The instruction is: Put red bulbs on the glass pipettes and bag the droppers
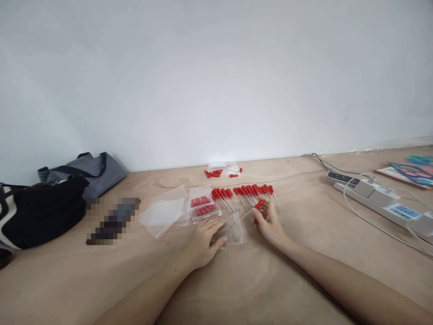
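Note:
My right hand (269, 221) pinches a dropper by its red rubber bulb (259, 205), and its clear tube slants down to the left over a small clear zip bag (235, 232). My left hand (208, 239) lies on the left end of that bag, fingers stretched out and thumb apart. Beyond my hands lie two groups of red-bulbed droppers, a left group (222, 195) and a larger right group (253, 191), with tubes toward me. Left of them, a filled zip bag (204, 205) shows two rows of red bulbs.
Flat zip bags (164, 212) are spread left of the filled one. Loose red bulbs (213, 173) lie by a clear bag near the wall. A power strip (379, 203) with cables is at right, a black bag (43, 212) and striped bag (103, 174) at left.

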Motion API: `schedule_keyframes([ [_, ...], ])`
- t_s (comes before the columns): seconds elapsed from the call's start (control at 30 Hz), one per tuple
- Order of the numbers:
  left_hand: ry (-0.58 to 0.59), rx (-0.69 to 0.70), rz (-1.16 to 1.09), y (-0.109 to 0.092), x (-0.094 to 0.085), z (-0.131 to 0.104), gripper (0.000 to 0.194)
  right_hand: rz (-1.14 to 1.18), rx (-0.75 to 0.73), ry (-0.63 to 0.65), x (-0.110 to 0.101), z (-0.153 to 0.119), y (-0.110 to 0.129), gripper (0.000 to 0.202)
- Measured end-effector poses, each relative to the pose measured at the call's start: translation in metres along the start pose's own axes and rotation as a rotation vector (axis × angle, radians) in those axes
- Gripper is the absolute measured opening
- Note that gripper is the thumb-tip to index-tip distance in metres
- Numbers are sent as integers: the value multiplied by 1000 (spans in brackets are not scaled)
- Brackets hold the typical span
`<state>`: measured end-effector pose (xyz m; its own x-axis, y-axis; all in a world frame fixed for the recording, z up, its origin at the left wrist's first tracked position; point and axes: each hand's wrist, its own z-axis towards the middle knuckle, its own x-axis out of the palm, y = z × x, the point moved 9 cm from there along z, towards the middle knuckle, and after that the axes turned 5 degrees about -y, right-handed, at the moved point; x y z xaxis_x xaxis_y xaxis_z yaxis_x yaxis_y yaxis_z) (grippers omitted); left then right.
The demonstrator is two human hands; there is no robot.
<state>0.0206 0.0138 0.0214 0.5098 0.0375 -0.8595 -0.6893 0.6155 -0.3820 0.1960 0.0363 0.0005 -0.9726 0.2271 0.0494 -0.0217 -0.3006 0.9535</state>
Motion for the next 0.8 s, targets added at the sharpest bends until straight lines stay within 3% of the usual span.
schedule_keyframes([
  [0.17,15,-1,-15,-2,-1,0,40,-140,16,252,19,-12,-3,26],
  [0.37,4,5,-47,-1,0,0,40,-512,-311,576,43,-22,24,16],
  [0.5,1,12,-48,-1,0,0,40,-641,-417,669,54,-23,25,17],
  [0.57,1,17,-47,-1,0,-1,39,-602,-357,660,50,-12,20,19],
  [0.7,-37,43,-43,-3,-4,-1,37,-700,-132,336,21,41,10,18],
  [0.8,-85,66,-15,-5,-8,-2,32,-847,-78,243,24,68,9,17],
])
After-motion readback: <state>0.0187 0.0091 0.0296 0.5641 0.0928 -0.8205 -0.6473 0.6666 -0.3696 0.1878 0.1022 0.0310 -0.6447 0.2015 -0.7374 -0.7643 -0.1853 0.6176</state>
